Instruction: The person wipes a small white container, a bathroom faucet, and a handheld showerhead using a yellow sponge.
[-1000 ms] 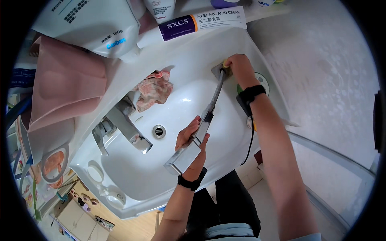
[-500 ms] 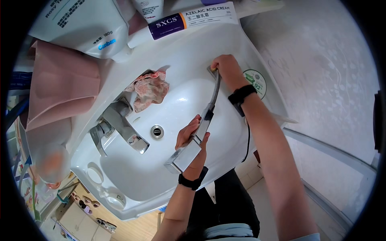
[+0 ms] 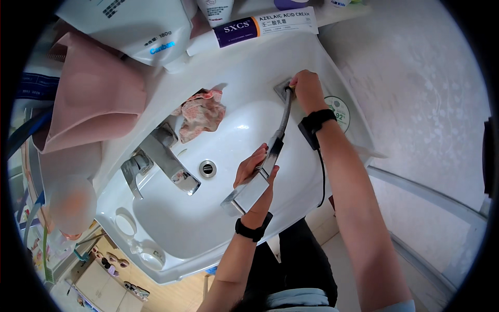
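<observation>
Over the basin, my left hand [image 3: 258,174] is wrapped around a chrome handheld sprayer [image 3: 246,193], its boxy head tilted toward me. A grey flexible hose [image 3: 285,113] runs from the sprayer's black collar up to a square metal plate [image 3: 280,89] on the sink ledge. There my right hand [image 3: 307,89] is closed at the hose's upper end; a small yellowish bit shows by its fingertips. The fingers partly hide what they grip. A chrome faucet [image 3: 170,165] stands left of the drain [image 3: 207,169], with a crumpled pinkish cloth [image 3: 202,115] beside it.
The white sink [image 3: 166,229] has a round green-and-white sticker [image 3: 337,113] on its right. Along the back ledge lie a tube carton [image 3: 265,27] and a large white pouch [image 3: 130,31]. A pink cup [image 3: 99,96] stands at left, above a soap dish [image 3: 125,223].
The view has shifted slightly, so the sink and its items sit a little further right. Both hands keep their holds, and the square plate shows more beside my right hand.
</observation>
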The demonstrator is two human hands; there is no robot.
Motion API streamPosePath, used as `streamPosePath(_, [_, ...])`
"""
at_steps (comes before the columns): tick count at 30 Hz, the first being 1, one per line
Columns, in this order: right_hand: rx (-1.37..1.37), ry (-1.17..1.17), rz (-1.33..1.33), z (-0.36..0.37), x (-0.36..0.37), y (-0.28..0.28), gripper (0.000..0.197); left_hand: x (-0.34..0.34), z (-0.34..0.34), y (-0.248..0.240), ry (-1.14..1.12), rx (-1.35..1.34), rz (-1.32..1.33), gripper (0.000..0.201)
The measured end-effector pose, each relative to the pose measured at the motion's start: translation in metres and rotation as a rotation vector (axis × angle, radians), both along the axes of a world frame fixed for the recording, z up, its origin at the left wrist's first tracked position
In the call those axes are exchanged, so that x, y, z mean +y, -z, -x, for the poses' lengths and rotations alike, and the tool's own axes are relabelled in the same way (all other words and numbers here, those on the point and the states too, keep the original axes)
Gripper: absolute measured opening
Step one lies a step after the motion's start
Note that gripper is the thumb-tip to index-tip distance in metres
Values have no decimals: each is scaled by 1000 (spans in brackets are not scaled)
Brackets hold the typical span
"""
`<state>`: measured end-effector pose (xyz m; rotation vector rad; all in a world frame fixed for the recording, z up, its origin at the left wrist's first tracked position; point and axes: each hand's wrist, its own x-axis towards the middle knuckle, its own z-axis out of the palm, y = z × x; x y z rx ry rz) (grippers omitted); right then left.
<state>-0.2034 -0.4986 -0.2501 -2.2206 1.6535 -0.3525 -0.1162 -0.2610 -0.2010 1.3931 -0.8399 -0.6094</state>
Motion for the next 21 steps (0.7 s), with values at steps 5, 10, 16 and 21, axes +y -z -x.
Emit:
streamPosePath(5, [-82,30,96,2,13,10,9,-8,-2,1,-21,111,27,40])
streamPosePath(10, [-191,71,67,4,9,6,8,-18,-12,-6,-15,104,68,37])
streamPosePath(16, [-215,-42,15,0,-20,5,15,-20,-17,-2,-15,60,119,39])
streamPosePath(21, [-70,127,31,8,16,11,14,-29,-15,1,-73,160,166,36])
